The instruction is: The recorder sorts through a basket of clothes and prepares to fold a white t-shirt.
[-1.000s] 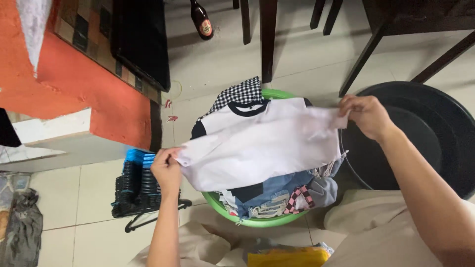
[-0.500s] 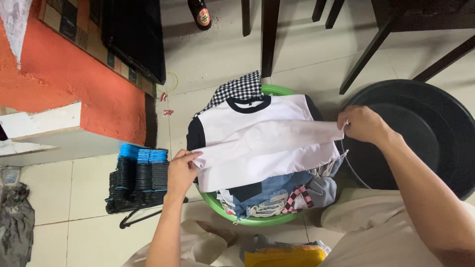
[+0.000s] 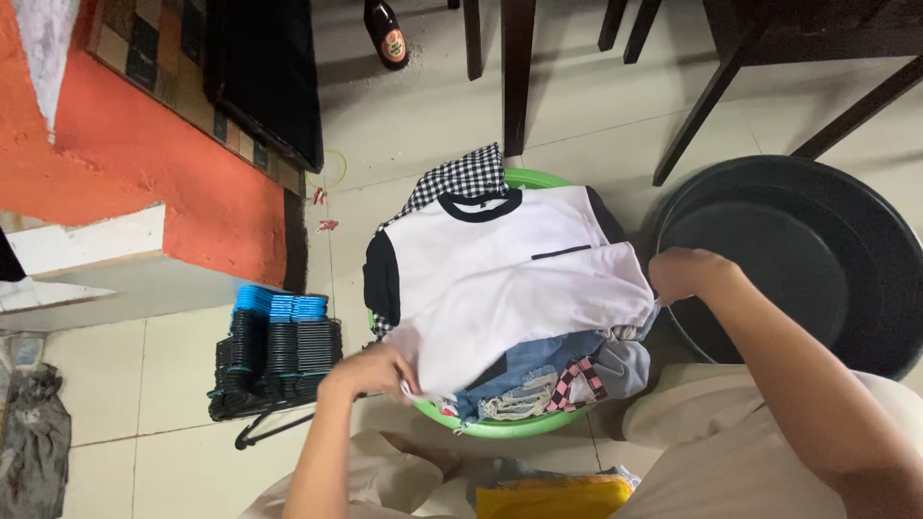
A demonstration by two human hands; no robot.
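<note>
A white T-shirt (image 3: 500, 279) with black collar and sleeves lies spread over a heap of clothes in a green basin (image 3: 500, 429). My left hand (image 3: 370, 370) grips the shirt's lower left hem at the basin's near rim. My right hand (image 3: 685, 272) holds the shirt's right edge, between the basin and a big black tub (image 3: 827, 259). Under the shirt show a black-and-white checked cloth (image 3: 466, 176), torn blue denim (image 3: 524, 384) and a pink checked piece (image 3: 574, 380).
A stack of black and blue hangers (image 3: 274, 351) lies on the tiled floor left of the basin. A brown bottle (image 3: 386, 34) stands at the back beside dark chair legs (image 3: 514, 72). An orange wall (image 3: 125, 154) rises at left. A yellow packet (image 3: 558, 498) lies by my knees.
Both hands have come down and toward me, laying the stretched white shirt flat over the clothes heap. The left hand moved from beside the hangers to the basin's near rim.
</note>
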